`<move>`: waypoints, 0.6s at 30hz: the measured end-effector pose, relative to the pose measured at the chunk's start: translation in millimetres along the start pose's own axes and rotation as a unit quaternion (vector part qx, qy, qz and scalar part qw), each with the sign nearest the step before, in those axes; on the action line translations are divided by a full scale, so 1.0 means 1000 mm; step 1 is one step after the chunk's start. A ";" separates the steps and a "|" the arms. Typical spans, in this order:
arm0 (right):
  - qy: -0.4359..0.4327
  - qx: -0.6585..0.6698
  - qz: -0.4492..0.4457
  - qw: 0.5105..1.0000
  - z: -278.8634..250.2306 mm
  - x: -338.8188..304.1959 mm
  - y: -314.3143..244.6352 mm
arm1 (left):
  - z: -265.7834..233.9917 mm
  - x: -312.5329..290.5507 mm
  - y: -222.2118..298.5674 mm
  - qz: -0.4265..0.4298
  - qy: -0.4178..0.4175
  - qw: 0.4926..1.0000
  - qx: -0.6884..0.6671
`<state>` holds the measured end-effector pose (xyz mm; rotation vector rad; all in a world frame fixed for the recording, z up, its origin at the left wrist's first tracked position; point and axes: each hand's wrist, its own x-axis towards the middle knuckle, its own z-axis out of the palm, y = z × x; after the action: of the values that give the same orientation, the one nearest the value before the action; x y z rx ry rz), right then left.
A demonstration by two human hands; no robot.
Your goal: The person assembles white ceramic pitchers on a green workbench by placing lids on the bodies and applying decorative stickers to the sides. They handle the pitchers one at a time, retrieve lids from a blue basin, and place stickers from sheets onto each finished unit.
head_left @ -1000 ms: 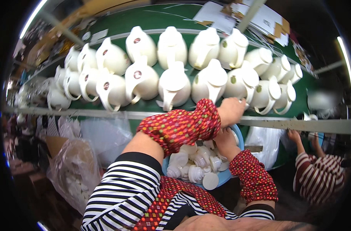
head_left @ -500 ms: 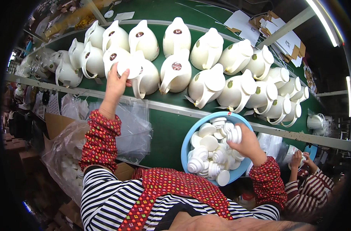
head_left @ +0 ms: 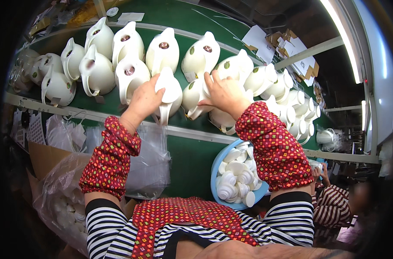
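Cream-white jugs with spouts and loop handles stand in two rows. My left hand (head_left: 144,98) has its fingers and thumb closed around a round white lid (head_left: 169,87) at the mouth of a front-row jug (head_left: 175,107). To its right, my right hand (head_left: 227,93) reaches over another front-row jug (head_left: 192,98). Its thumb and fingers curl at a white lid on that jug's top, mostly covered by the hand. A blue basin (head_left: 214,172) of ribbed white lids (head_left: 237,168) sits below my right forearm.
Several jugs at left, like this front-row one (head_left: 131,71), show dark shiny openings; those at right carry white lids. A metal rail (head_left: 196,133) edges the green surface. Clear plastic bags (head_left: 147,162) hang nearby. Another person's striped sleeve (head_left: 332,205) shows at lower right.
My right hand has left the basin and moved up and left to the jugs. My left hand, with a lid, is now farther right in the picture. The whole view has shifted.
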<state>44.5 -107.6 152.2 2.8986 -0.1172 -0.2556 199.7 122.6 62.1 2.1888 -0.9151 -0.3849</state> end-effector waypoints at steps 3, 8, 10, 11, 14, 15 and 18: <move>0.005 -0.070 0.006 0.998 -0.005 0.003 0.008 | -0.006 -0.002 0.012 0.020 -0.010 1.000 0.012; 0.089 -0.017 0.048 0.995 -0.042 0.084 0.047 | 0.000 0.000 0.010 0.106 0.068 0.992 0.022; 0.107 -0.065 0.020 0.992 -0.036 0.122 0.056 | 0.005 -0.004 0.010 0.150 0.068 0.984 0.064; 0.044 -0.119 0.039 0.991 -0.037 0.136 0.050 | 0.009 -0.007 0.007 0.159 0.060 0.983 0.076; 0.096 -0.205 0.023 0.974 0.015 0.177 0.071 | 0.015 -0.003 0.012 0.170 0.058 0.983 0.041; 0.103 -0.240 0.009 0.965 0.020 0.185 0.064 | 0.014 -0.003 0.011 0.167 0.055 0.983 0.046; 0.084 -0.167 -0.057 0.981 0.035 0.197 0.046 | 0.009 -0.003 0.009 0.164 0.042 0.984 0.053</move>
<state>229.1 -179.4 96.6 2.5795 0.1124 -0.0418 188.7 115.8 61.9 2.0804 -1.2480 -0.0872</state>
